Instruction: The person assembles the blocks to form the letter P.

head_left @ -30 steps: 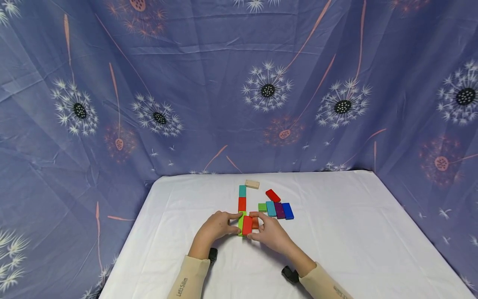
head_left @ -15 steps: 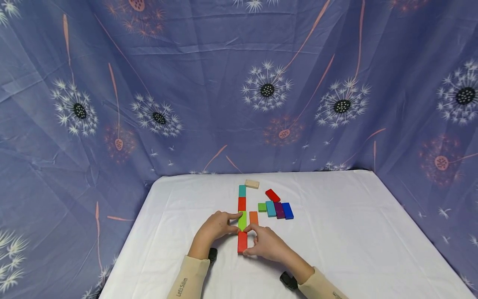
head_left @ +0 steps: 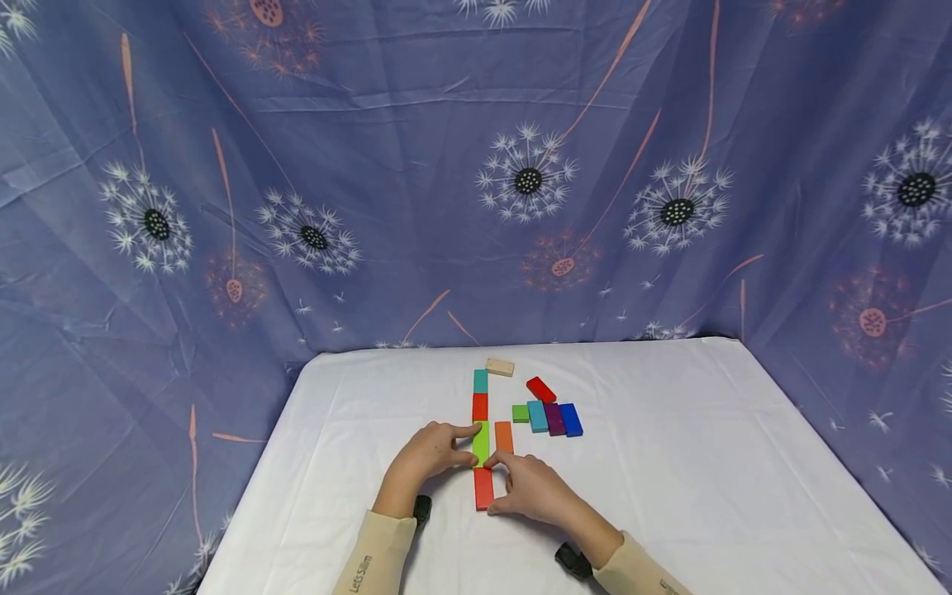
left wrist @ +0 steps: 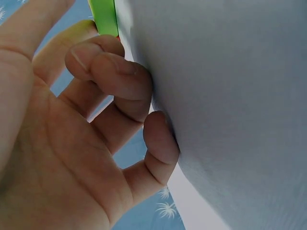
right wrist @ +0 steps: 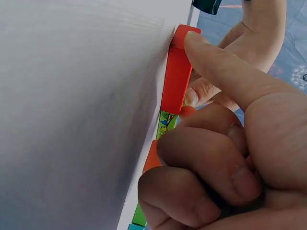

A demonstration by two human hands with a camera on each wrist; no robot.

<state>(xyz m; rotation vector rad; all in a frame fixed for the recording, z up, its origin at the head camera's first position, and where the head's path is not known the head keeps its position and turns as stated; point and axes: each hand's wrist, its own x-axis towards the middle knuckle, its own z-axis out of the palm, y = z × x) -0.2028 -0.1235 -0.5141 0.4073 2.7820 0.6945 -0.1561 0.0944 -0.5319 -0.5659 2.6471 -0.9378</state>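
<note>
A row of blocks runs toward me on the white table. My left hand [head_left: 431,453] holds the light green block [head_left: 481,445] at its ends, index finger at the far end and thumb at the near one. In the left wrist view the other fingers are curled against the cloth. At the near end of the row lies a red block [head_left: 483,489], gripped lengthwise by my right hand [head_left: 534,487]. The right wrist view shows the thumb on the end face of this red block [right wrist: 176,72]. An orange block [head_left: 503,435] lies just right of the green one, partly behind my right fingers.
Farther along the row are another red block [head_left: 479,406] and a teal block [head_left: 480,381]. A plain wooden block [head_left: 500,367] lies beyond. To the right sit a small green block [head_left: 520,413], a light blue [head_left: 537,416], a purple [head_left: 554,419], a blue [head_left: 571,420] and a red one [head_left: 540,389].
My right hand has brought the red block from over the green block's right side to the near end of the row, set in line with it. The left hand has stayed in place.
</note>
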